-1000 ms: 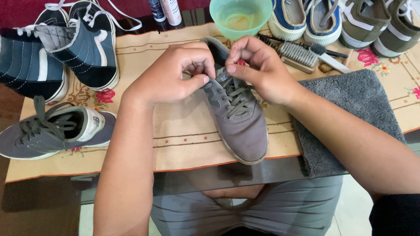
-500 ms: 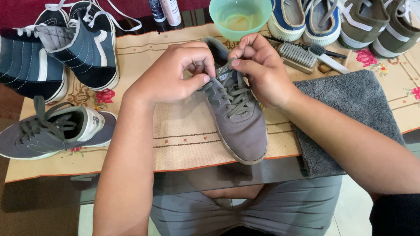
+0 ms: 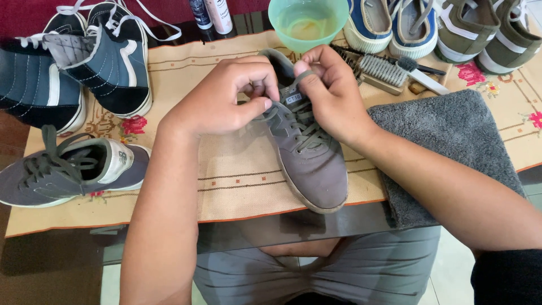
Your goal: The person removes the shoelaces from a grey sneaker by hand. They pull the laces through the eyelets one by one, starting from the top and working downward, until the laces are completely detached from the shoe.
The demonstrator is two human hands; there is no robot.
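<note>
Both hands, left hand (image 3: 223, 99) and right hand (image 3: 333, 93), pinching grey laces (image 3: 293, 121) on the grey sneaker (image 3: 307, 152), seemingly mid-lacing, needing a careful tug next.

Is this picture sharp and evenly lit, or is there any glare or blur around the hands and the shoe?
Head view: soft, even light, no harsh shadows; the grey suede lace-up shoe is crisp, as are the left hand and right hand pinching its laces; faint reflections show on the dark glass table edge; the translucent green plastic bowl shows a mild sheen.

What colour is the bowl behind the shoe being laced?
Pale green, translucent bowl, seen in the head view.
</note>
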